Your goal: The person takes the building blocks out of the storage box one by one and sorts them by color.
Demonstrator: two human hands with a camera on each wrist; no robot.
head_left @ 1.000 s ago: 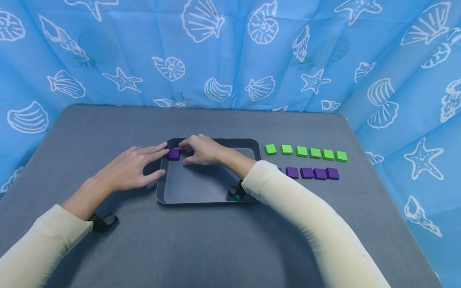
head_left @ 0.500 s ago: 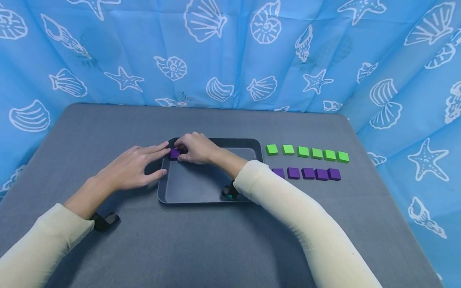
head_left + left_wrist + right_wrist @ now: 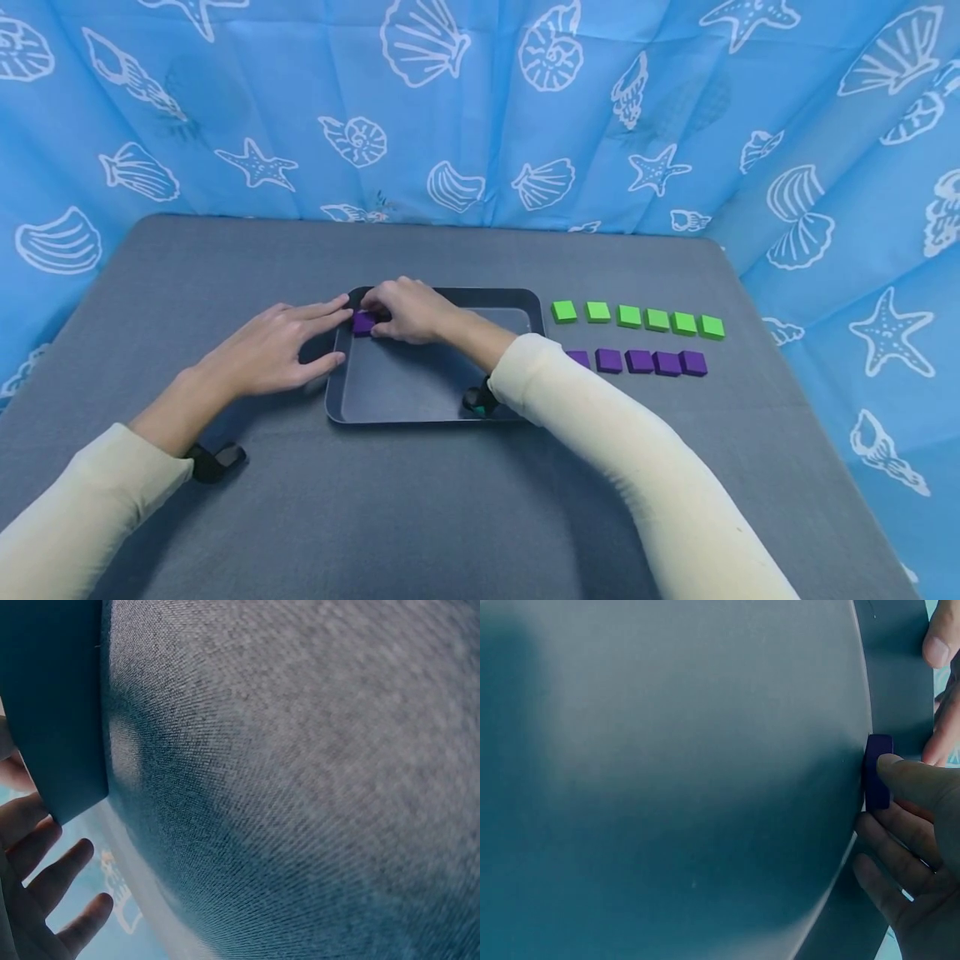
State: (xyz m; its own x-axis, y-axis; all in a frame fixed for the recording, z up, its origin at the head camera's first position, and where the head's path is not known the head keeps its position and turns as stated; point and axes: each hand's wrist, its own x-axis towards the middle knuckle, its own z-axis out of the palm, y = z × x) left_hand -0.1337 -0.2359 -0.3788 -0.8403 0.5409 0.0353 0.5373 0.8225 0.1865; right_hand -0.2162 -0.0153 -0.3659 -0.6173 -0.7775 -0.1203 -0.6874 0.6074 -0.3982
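A dark rectangular tray lies on the table. In its far left corner sits a small purple block. My right hand reaches across the tray and pinches this block; in the right wrist view the thumb presses on the near face of the purple block, with the other fingers behind it. My left hand has its fingers extended, fingertips right at the tray's left rim. The left wrist view shows those spread fingers at the outer tray wall.
Right of the tray, several green blocks form a row. Nearer to me runs a row of several purple blocks, partly covered by my right sleeve. A blue shell-print curtain hangs behind the grey table.
My right hand has moved slightly left, its thumb and fingers coming onto the purple block in the corner. The left hand stays at the tray rim.
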